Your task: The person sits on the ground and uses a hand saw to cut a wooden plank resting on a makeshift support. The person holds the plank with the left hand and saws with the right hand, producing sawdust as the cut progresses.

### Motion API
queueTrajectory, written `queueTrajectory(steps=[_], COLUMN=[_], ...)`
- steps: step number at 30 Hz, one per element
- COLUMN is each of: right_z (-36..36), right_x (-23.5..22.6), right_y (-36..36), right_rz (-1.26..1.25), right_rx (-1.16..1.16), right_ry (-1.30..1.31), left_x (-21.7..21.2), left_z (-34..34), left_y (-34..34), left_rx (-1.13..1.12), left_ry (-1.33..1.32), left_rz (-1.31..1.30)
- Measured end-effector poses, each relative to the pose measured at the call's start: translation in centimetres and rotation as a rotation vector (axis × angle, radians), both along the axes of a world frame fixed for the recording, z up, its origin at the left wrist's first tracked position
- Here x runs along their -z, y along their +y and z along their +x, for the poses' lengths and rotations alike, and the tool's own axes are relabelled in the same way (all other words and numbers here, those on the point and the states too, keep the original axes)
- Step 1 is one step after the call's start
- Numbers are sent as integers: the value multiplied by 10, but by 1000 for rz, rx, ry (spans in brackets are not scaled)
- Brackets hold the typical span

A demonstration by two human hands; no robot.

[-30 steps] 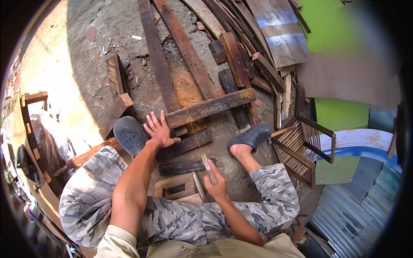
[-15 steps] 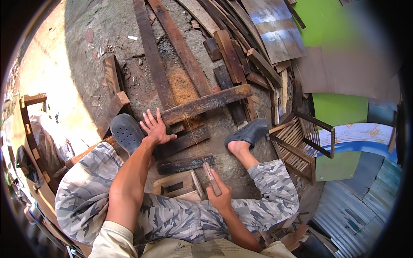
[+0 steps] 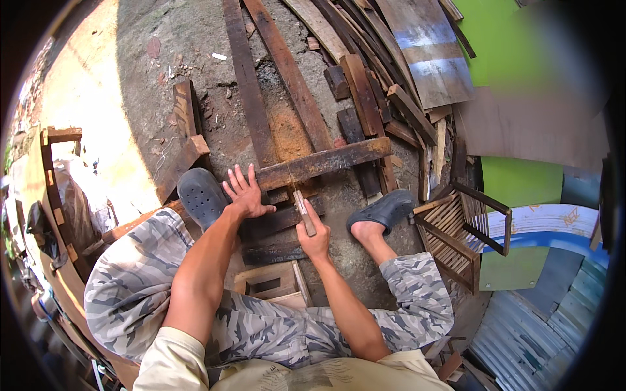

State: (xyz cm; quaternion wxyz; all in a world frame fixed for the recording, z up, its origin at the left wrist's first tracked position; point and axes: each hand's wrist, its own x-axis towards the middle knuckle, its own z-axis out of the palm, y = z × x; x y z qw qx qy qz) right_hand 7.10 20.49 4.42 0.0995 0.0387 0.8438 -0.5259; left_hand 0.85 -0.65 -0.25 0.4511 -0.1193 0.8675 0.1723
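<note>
A crate-like slatted wooden rack (image 3: 447,236) is seen well right of the fingers of the right hand (image 3: 315,240); its contents cannot be made out. Below them, nearer the body, a pale wooden frame (image 3: 261,272) is seen against the rough ground (image 3: 156,39). By those fingers, closed round its handle, a thin-bladed saw (image 3: 306,220) is held, the blade laid across a dark board (image 3: 339,158) just ahead. The fingers of the left hand (image 3: 246,195) are spread at the board's left end. Beyond the fingertips, orange sawdust (image 3: 287,133) is strewn between two planks (image 3: 287,72); farther right, a green panel (image 3: 492,55) is seen.
</note>
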Motion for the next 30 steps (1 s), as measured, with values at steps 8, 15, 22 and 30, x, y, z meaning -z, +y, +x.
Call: queueTrajectory(steps=[8,15,22,30], right_z=[46,48,-37,105], right_x=[-155,-125,-38,-169], right_y=[19,24,-32,47], right_rz=[148,169,63,257], right_rx=[-53,-82,7,-49], right_ry=[-108,-167,-104,-229], left_x=[-4,-6,-3,-2], left_z=[-1,3,-3,3], left_y=[-4,-5,-2,-3], left_rx=[-48,-48,-32,-42], left_ry=[21,-23,20,21], left_rz=[29,51,43,49])
